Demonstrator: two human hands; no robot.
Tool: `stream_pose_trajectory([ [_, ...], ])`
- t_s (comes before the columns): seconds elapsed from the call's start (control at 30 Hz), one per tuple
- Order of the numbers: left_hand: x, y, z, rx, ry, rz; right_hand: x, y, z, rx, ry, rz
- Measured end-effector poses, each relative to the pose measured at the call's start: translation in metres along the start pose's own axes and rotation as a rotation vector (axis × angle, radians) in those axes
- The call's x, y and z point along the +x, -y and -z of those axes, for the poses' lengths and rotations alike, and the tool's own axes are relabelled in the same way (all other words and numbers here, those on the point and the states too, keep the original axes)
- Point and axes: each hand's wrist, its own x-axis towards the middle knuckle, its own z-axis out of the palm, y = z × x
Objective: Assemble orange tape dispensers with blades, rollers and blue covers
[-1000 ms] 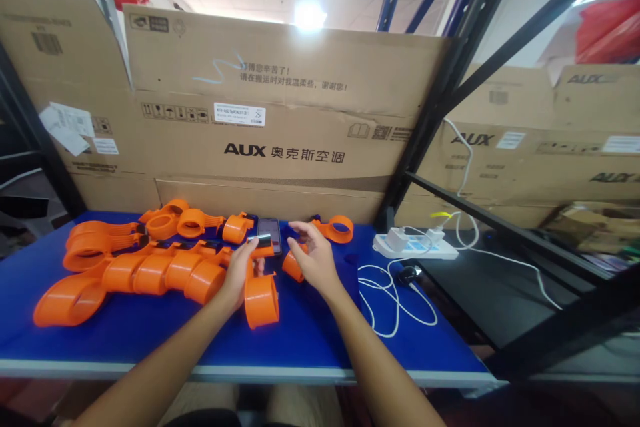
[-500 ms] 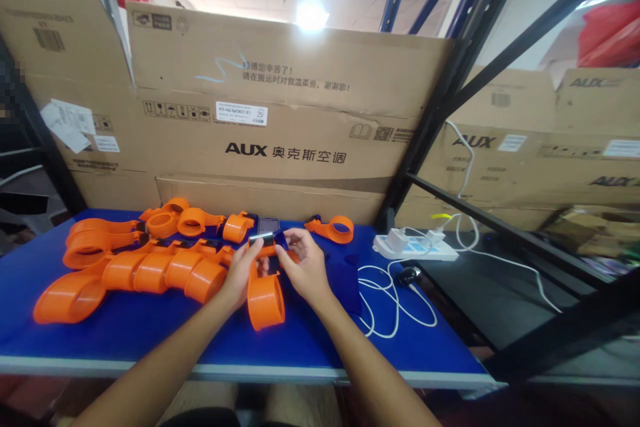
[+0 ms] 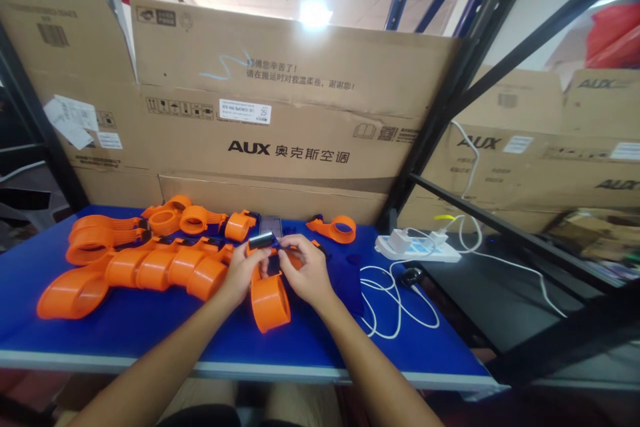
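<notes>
My left hand (image 3: 245, 270) is closed around the head of an orange tape dispenser (image 3: 271, 303). Its round hoop hangs down towards me, and a shiny metal and black strip (image 3: 262, 240) shows at the top, above my thumb. My right hand (image 3: 306, 267) is closed in a pinch at the right side of that head, by a small dark piece at the fingertips that I cannot make out clearly. Left of my hands, several orange tape dispensers (image 3: 153, 269) lie in an overlapping row on the blue table (image 3: 165, 330).
More orange dispensers (image 3: 200, 219) lie behind the row, and one dispenser (image 3: 341, 229) rests at the back right. A dark phone-like slab (image 3: 271, 225) is behind my hands. White cables (image 3: 397, 320) curl beside a power strip (image 3: 420, 245). Cardboard (image 3: 295, 180) walls the back.
The metal-edged head of the dispenser has tilted slightly and its hoop has shifted a little right. My right fingers have drawn closer over the dark piece, which shows less now.
</notes>
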Motion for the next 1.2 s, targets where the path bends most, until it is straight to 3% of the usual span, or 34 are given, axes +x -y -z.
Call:
stream_pose_trajectory([
  [0.43,-0.001,-0.014,0.000,0.074,0.070,0.015,-0.012,0.000,0.006,-0.234,0.010,0.097],
  [0.87,0.001,-0.010,0.000,0.027,0.056,0.030,-0.013,-0.003,0.004,-0.229,0.014,0.163],
  [1.2,-0.003,-0.015,-0.001,-0.012,0.109,0.038,-0.011,0.003,0.005,-0.133,-0.027,0.065],
])
